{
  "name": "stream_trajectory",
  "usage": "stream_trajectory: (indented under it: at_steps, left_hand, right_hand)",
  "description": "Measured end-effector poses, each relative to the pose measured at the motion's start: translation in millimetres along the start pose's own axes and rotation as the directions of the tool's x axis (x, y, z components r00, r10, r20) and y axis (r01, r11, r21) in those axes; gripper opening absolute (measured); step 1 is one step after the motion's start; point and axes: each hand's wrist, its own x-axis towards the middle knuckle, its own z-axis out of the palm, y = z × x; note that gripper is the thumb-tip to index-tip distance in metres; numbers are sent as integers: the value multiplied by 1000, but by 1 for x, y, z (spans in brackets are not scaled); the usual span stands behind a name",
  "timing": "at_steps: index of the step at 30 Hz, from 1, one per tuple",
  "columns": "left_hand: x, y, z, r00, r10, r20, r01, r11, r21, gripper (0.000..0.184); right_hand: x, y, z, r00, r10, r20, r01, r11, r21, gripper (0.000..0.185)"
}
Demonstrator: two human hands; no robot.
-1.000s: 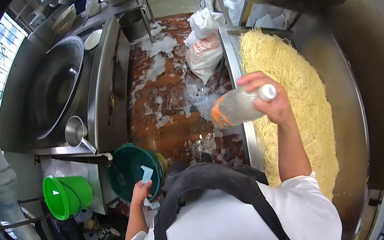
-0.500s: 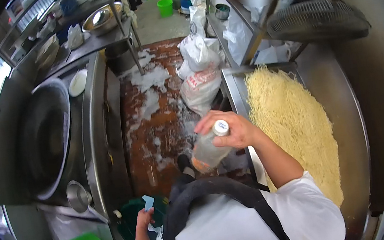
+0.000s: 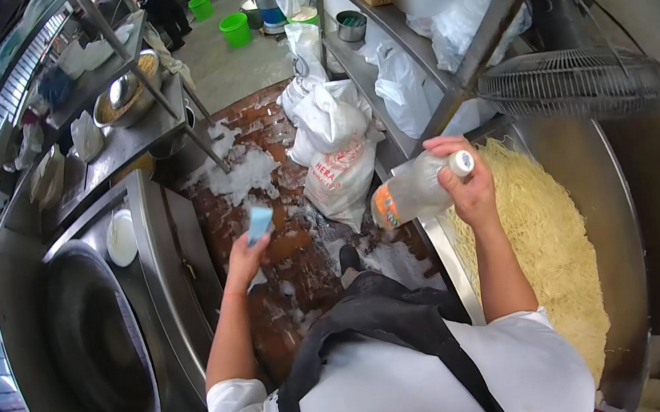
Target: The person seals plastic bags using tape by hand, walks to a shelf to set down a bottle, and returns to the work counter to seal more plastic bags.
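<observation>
Aslant, the bottle (image 3: 416, 190) lies gripped in the right hand (image 3: 474, 196).

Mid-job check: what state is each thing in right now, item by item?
Left hand: closed around the blue item.
Right hand: gripping the bottle.
Bottle: capped, tilted; contents unclear.
Noodles: loose, heaped in the metal tray.
Floor: streaked with white patches.
Wok: uncovered.
Fan: cannot tell whether running.
</observation>
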Motion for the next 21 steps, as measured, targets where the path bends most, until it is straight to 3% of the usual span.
stream_trajectory:
  at_steps: [5, 9, 14, 17, 21]
  left_hand:
    - [67, 29, 35, 982, 37, 186, -41, 999, 15, 30]
    - [78, 61, 39, 980, -47, 191, 52, 998, -20, 31]
    - [125, 48, 16, 994, -93, 64, 106, 969, -225, 24]
    - [161, 58, 7, 992, -103, 66, 115, 972, -204, 25]
    - [243, 66, -12, 959, -81, 270, 108, 990, -86, 12]
  right_hand:
    - [94, 31, 9, 977, -123, -177, 87, 976, -201, 23]
    - [189, 56, 23, 927, -241, -287, 134, 928, -347, 22]
    - [306, 109, 37, 866, -354, -353, 110, 824, -556, 28]
    - [370, 144, 30, 841, -326, -432, -9, 790, -613, 35]
    - [439, 180, 12, 806, -365, -466, -64, 729, -682, 41]
